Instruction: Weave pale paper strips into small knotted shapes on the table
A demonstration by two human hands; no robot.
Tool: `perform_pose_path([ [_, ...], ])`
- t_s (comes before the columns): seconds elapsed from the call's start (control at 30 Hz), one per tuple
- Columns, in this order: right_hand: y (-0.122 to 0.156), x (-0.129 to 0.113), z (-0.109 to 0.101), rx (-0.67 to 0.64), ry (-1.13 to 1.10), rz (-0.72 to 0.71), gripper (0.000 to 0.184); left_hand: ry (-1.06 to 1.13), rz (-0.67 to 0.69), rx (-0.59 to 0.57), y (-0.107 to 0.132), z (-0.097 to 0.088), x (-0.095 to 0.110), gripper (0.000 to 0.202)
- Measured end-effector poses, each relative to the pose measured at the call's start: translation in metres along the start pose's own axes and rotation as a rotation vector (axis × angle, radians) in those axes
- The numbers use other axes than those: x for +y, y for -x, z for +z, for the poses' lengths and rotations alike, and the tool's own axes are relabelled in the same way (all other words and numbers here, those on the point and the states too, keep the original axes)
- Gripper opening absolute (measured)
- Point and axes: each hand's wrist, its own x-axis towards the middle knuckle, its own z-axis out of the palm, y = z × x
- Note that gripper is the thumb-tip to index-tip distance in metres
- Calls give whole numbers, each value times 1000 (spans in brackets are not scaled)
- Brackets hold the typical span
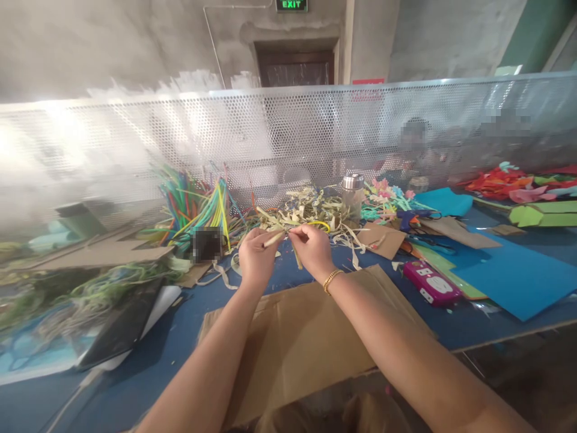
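Note:
My left hand (256,255) is closed around a pale straw-coloured strip (273,239), which looks like dried plant leaf and sticks out above the thumb. Close beside it, my right hand (312,249) pinches the far end of the same strip, and a short tan piece hangs below those fingers. A gold chain bracelet (332,280) circles the right wrist. Both hands are raised over the near side of a heap of similar dried strips (315,207). Under my forearms lies a flat brown cardboard sheet (315,337). The exact finger contact is too small to make out.
Bundled colourful pipe cleaners (193,204) stand back left, and a glass bottle with a metal lid (353,195) stands behind the heap. To the right lie a magenta case (431,282) and blue paper (509,270). A perforated metal screen (216,132) borders the table's back.

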Motion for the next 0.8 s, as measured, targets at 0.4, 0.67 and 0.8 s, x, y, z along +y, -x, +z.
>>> perform_pose_path([
  [0.4, 6, -6, 2, -96, 198, -257, 27, 639, -401, -108, 0, 13, -8, 37],
  [0.67, -20, 11, -29, -24, 334, -144, 33, 599, -512, -339, -3, 4, -9, 34],
  [0.8, -19, 19, -19, -235, 4, -15, 32, 561, -533, -447, 0, 4, -6, 31],
])
